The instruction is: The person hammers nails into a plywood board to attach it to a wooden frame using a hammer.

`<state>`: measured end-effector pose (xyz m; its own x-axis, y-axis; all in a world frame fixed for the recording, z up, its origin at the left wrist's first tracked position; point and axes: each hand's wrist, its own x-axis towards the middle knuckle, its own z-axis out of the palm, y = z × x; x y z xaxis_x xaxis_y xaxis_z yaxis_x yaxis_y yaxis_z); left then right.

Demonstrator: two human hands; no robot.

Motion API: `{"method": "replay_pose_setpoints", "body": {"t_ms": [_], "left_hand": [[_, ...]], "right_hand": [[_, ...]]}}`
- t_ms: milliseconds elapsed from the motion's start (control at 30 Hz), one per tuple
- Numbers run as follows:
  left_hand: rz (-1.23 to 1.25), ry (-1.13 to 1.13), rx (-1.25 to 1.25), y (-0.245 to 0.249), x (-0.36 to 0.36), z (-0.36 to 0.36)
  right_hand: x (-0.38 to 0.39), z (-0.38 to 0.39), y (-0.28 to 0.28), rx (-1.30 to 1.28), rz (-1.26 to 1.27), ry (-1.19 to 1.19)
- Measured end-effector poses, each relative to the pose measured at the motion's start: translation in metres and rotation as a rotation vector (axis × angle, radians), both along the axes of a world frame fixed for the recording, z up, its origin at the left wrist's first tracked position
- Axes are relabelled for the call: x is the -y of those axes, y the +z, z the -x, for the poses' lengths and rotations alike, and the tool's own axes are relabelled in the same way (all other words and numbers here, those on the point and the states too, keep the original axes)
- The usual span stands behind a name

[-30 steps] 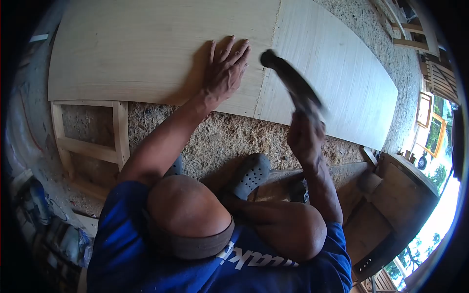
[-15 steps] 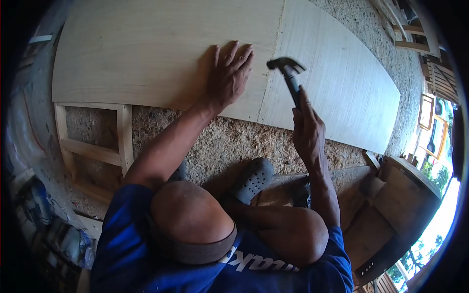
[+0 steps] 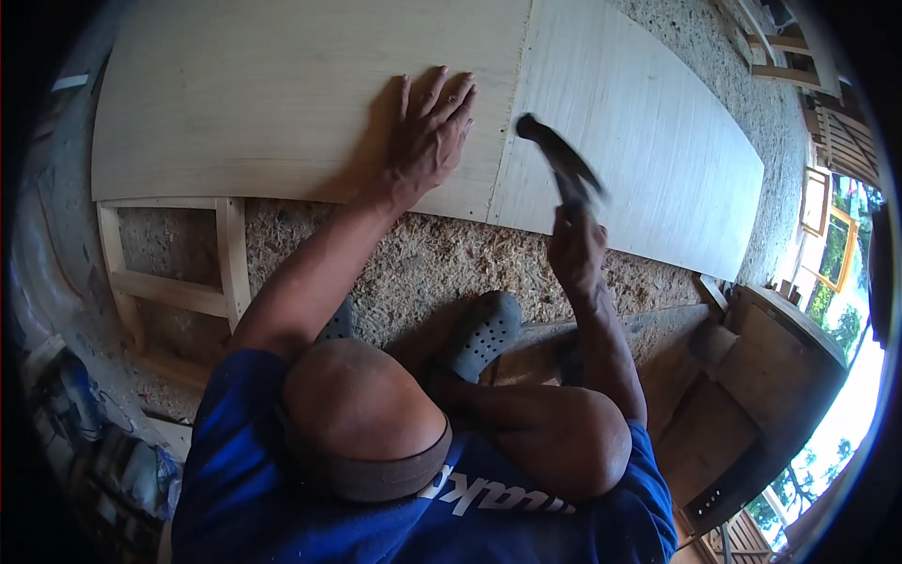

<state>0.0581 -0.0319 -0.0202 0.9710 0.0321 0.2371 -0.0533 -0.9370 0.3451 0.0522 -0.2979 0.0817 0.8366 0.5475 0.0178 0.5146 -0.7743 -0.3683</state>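
My left hand (image 3: pixel 427 136) lies flat with spread fingers on a pale plywood panel (image 3: pixel 272 103), left of the seam where it meets a lighter panel (image 3: pixel 639 141). Small dark nail marks dot the wood along that seam. In my right hand (image 3: pixel 577 249) is a claw hammer (image 3: pixel 562 160), gripped by its handle. The hammer's head is raised over the lighter panel near the seam and is blurred by motion. Fingers of the right hand wrap round the handle, hiding most of it.
Under the panels stands a wooden frame (image 3: pixel 174 291), showing at the left. Wood shavings (image 3: pixel 423 273) cover the ground before my clog (image 3: pixel 485 329). A brown wooden box-like piece (image 3: pixel 742 376) is at the right. Cluttered tools (image 3: pixel 103 442) lie lower left.
The hammer has tilted and swung, and my right hand has dropped slightly lower and to the left. My left hand stays flat on the panel; the whole view has shifted a little.
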Motion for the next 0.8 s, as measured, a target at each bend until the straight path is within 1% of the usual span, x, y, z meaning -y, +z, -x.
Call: {"method": "replay_pose_setpoints", "body": {"t_ms": [33, 67, 133, 167, 233, 267, 333, 367, 400, 500, 533, 600, 633, 667, 733, 767, 800], "left_hand": [[-0.007, -0.004, -0.010, 0.002, 0.000, 0.001], [-0.012, -0.009, -0.024, 0.001, 0.000, 0.005], [-0.024, -0.004, -0.035, 0.000, 0.002, 0.004], [-0.032, -0.007, -0.042, 0.001, -0.001, 0.003], [-0.031, -0.020, -0.055, 0.004, 0.001, 0.007], [-0.020, -0.017, -0.049, 0.004, 0.002, 0.007], [-0.023, -0.008, -0.019, 0.008, -0.002, 0.003], [-0.028, -0.010, -0.035, 0.008, -0.002, 0.004], [-0.030, -0.014, -0.052, 0.008, 0.000, 0.006], [-0.013, -0.021, -0.028, 0.002, 0.003, 0.008], [0.008, -0.020, -0.015, 0.000, 0.001, 0.005], [0.011, -0.036, -0.030, 0.001, 0.001, 0.008], [0.008, -0.039, -0.048, 0.004, -0.001, 0.006], [-0.009, -0.070, -0.015, 0.007, -0.003, 0.003], [0.024, -0.195, -0.013, 0.007, 0.000, 0.013], [-0.025, -0.333, -0.022, 0.009, 0.004, 0.023], [-0.025, -0.389, -0.014, 0.011, 0.013, 0.034]], "right_hand": [[-0.005, -0.005, 0.002, -0.188, 0.232, -0.014], [0.004, -0.005, -0.008, -0.178, 0.149, -0.080], [-0.003, 0.003, 0.009, -0.180, -0.001, -0.157], [-0.005, 0.007, 0.008, -0.185, 0.002, -0.160], [-0.007, 0.017, 0.008, 0.093, -0.275, -0.117], [-0.006, 0.017, 0.005, 0.099, -0.275, -0.122], [-0.006, 0.011, -0.011, -0.081, -0.041, -0.095], [0.001, 0.006, -0.018, -0.188, 0.037, -0.125], [0.007, 0.012, -0.014, -0.175, 0.032, -0.129], [0.016, 0.037, 0.000, -0.263, -0.073, -0.357], [0.020, 0.041, -0.006, -0.251, -0.077, -0.362], [0.032, 0.052, -0.023, 0.067, -0.177, -0.297], [0.025, 0.053, -0.017, 0.149, -0.187, -0.334], [0.024, 0.051, -0.015, 0.182, -0.206, -0.364], [0.028, 0.059, -0.013, 0.039, -0.103, -0.566], [0.034, 0.063, -0.025, 0.049, -0.173, -0.627], [0.040, 0.068, -0.030, 0.079, -0.173, -0.654]]}}
